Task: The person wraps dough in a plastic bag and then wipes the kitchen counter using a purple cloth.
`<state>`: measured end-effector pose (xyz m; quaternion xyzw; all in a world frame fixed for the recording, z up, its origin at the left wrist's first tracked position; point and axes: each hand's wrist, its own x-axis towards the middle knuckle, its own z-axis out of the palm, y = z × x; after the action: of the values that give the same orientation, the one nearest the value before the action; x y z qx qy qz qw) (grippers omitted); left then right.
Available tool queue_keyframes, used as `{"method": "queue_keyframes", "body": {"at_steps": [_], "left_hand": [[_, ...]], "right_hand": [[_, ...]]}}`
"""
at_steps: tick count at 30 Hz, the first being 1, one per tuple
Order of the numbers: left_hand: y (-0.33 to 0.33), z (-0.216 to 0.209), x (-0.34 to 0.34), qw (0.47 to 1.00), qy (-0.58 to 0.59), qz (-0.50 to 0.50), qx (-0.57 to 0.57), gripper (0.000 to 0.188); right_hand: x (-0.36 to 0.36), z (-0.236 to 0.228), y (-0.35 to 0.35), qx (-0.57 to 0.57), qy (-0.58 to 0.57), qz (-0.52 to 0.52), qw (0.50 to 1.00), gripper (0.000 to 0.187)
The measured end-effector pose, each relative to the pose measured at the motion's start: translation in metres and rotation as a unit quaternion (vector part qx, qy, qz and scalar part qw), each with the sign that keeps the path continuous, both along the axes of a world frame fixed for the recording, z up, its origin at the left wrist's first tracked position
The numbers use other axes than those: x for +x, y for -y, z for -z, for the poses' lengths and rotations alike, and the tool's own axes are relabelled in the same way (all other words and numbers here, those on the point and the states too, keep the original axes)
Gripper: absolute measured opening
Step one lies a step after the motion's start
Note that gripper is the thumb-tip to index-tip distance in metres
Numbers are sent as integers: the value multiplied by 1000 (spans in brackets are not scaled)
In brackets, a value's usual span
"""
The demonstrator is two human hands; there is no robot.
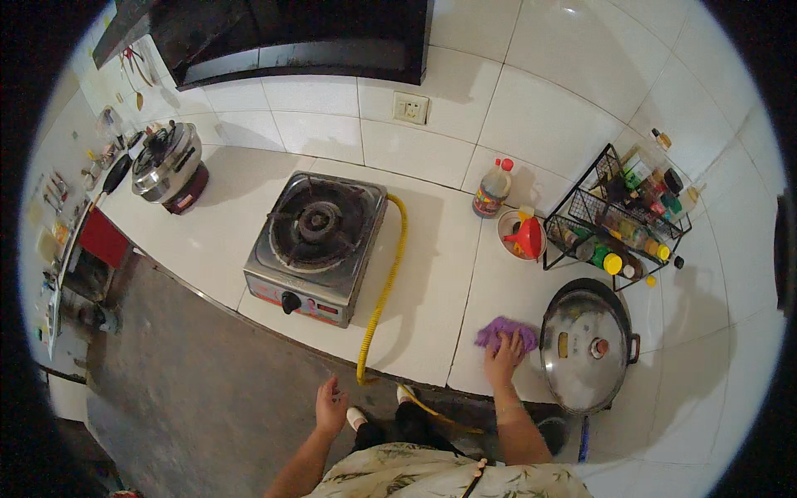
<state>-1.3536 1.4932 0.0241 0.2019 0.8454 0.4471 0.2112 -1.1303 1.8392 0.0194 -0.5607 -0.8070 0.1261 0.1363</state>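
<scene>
My right hand (503,358) is on a crumpled purple cloth (519,332) on the white tiled counter, its fingers over the cloth. Just right of it sits a large wok with a domed metal lid (581,357). My left hand (331,405) hangs in the air before the counter's front edge, holding nothing, its fingers apart. Nearest to it on the counter is a single-burner gas stove (315,232) with a black knob, and a yellow hose (390,282) runs from the stove down over the edge.
Behind the cloth stand a bowl with a red funnel (525,238), dark sauce bottles (493,189) and a black wire rack (618,216) of seasoning bottles. A lidded electric pot (170,166) occupies the far left. A dark range hood (307,41) overhangs the back wall.
</scene>
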Motion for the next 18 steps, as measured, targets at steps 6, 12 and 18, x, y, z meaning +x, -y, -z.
{"method": "queue_keyframes", "body": {"at_steps": [6,12,18], "left_hand": [[84,51,-5,997,50,-62,-13,44],[133,58,-35,987,24,-77,-136,42],[151,58,-48,993,67,-88,-44,43]], "right_hand": [[-83,17,53,-6,46,-115,992,47],[-50,-5,129,-20,-22,-330,944,39],[-45,-4,70,77,3,-67,995,34]]}}
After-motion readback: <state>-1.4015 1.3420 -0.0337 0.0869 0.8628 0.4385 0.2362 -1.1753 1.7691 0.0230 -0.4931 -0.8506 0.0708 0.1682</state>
